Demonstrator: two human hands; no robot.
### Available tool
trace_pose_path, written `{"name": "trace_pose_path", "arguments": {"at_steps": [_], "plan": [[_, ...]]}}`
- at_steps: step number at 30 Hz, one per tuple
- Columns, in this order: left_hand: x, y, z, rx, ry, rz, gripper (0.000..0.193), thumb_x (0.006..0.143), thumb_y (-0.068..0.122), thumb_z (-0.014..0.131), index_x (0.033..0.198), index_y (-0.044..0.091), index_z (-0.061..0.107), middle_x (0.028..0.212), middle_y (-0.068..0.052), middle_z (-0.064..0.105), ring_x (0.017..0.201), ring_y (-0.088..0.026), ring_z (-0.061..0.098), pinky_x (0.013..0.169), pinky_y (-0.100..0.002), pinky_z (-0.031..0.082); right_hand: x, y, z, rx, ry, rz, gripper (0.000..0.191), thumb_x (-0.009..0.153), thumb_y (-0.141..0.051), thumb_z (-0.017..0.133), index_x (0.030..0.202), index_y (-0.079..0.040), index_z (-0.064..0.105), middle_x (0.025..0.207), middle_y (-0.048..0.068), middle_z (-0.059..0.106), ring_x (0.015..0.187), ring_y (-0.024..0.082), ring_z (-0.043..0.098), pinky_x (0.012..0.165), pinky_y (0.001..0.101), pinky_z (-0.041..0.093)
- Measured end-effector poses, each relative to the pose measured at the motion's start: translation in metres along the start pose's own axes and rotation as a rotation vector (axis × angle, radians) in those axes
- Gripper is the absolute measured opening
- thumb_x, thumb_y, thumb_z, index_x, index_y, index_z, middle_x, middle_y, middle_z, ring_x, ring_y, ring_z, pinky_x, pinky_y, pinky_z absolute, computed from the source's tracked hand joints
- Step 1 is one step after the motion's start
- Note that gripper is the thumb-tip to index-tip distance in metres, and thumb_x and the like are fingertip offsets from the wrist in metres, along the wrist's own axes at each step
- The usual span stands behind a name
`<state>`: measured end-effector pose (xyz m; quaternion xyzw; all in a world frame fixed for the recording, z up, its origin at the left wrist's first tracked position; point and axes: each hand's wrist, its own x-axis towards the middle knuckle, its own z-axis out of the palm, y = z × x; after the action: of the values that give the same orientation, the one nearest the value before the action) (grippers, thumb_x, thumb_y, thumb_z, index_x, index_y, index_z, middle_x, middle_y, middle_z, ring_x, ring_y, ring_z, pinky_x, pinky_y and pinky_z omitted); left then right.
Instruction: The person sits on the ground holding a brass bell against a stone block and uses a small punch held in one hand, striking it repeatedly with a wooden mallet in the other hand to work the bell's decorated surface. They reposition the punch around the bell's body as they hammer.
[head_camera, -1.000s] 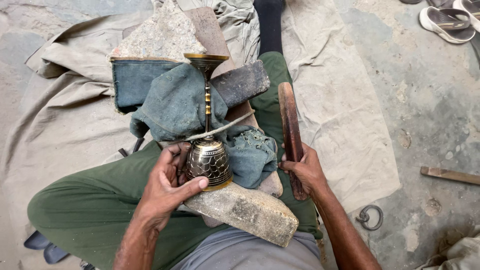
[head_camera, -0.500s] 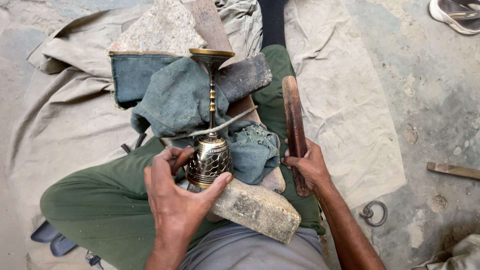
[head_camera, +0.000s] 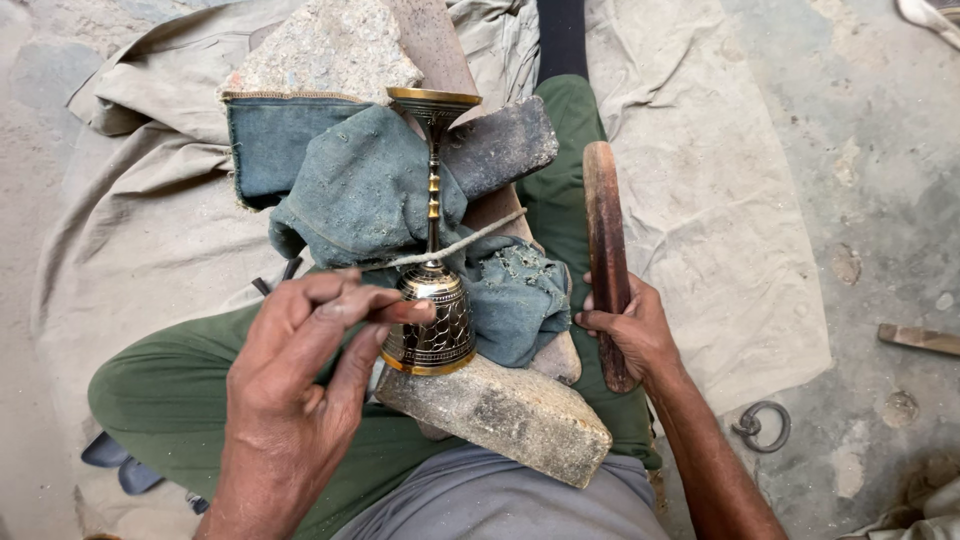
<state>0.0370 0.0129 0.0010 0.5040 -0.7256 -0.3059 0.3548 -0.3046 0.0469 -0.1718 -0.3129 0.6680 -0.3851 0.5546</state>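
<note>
Your left hand (head_camera: 300, 370) has lifted off the brass goblet (head_camera: 432, 300) and now pinches a thin tool, its tip touching the engraved bowl, so the work has shifted from steadying to marking. The goblet lies on blue cloth (head_camera: 370, 190) over your lap, tied by a cord (head_camera: 470, 240). Your right hand (head_camera: 630, 335) keeps gripping the wooden stick (head_camera: 603, 230).

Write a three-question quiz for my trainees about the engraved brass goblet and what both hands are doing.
1. True or false: the right hand grips a long brown wooden stick.
2. The engraved brass goblet lies on: A) a metal tray B) blue-grey cloth and a grey stone block.
3. Fill in: a pale ___ crosses the goblet's stem.

Key: 1 true. 2 B. 3 cord; the left hand holds a thin tool at the bowl.
</note>
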Motion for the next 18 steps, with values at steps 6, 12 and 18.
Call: {"name": "trace_pose_path", "arguments": {"at_steps": [6, 12, 18], "plan": [[0.028, -0.006, -0.003, -0.597, -0.088, -0.420, 0.028, 0.101, 0.002, 0.060, 0.128, -0.003, 0.054, 0.109, -0.010, 0.070, 0.101, -0.017, 0.075, 0.086, -0.031, 0.066, 0.000, 0.005, 0.000, 0.036, 0.018, 0.043, 0.054, 0.069, 0.016, 0.071, 0.120, 0.004, 0.061, 0.078, 0.006, 0.066, 0.062, 0.014, 0.062, 0.057, 0.0274, 0.052], [0.037, -0.017, 0.002, -0.587, -0.173, -0.326, 0.043, 0.090, 0.000, 0.077, 0.128, -0.003, 0.058, 0.104, -0.007, 0.068, 0.097, -0.011, 0.071, 0.087, -0.027, 0.066, -0.001, 0.011, -0.005, 0.024, -0.008, 0.047, 0.052, 0.069, 0.017, 0.072, 0.119, 0.005, 0.063, 0.078, 0.006, 0.065, 0.063, 0.013, 0.061, 0.058, 0.0268, 0.051], [0.051, -0.017, 0.010, -0.382, -0.239, -0.265, 0.051, 0.084, 0.001, 0.083, 0.133, 0.005, 0.068, 0.096, -0.003, 0.071, 0.089, -0.006, 0.069, 0.082, -0.023, 0.065, 0.000, 0.004, -0.007, 0.098, -0.041, 0.095, 0.054, 0.068, 0.016, 0.073, 0.120, 0.006, 0.060, 0.086, 0.008, 0.066, 0.071, 0.015, 0.065, 0.064, 0.0305, 0.057]]}}
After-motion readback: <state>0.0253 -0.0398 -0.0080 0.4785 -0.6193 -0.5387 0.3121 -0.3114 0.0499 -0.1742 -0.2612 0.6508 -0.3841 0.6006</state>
